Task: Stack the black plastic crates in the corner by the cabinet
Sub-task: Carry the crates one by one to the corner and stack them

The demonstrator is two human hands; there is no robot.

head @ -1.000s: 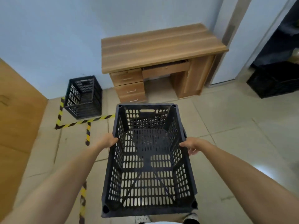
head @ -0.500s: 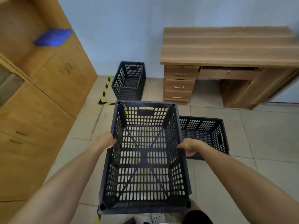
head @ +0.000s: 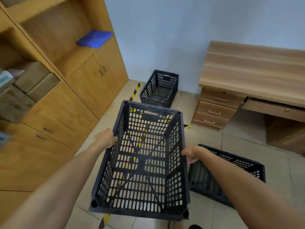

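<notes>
A person's left hand [head: 105, 138] and right hand [head: 189, 153] clamp the long rims of a perforated black plastic crate [head: 142, 162], carried mid-air toward the matching black crate [head: 159, 88] beside the tall wooden cabinet [head: 66, 100], where lowering squarely inside looks next.

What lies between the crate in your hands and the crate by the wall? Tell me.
In the head view, only floor tiles and yellow-black floor tape separate the carried crate from the corner crate.
</notes>
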